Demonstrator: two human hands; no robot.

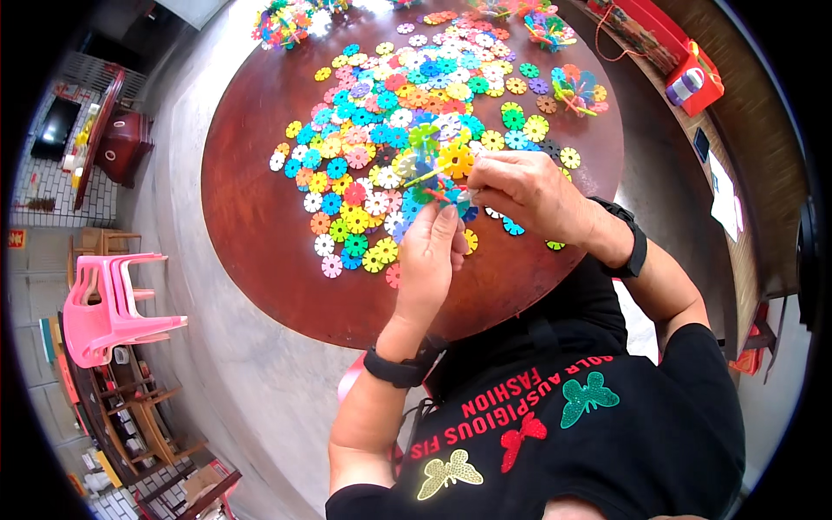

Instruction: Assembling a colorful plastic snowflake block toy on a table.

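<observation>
A: Your left hand pinches the lower edge of the disc cluster, held just above the tabletop. How will it handle?

B: Light, stiff plastic, I'd judge; the slotted joints could pop apart, so grip the rims near a joint. Your right hand is closed on its right side.

A: And around them?

B: Loose discs beyond your fingers, concrete floor and pink chairs to your left.
</observation>
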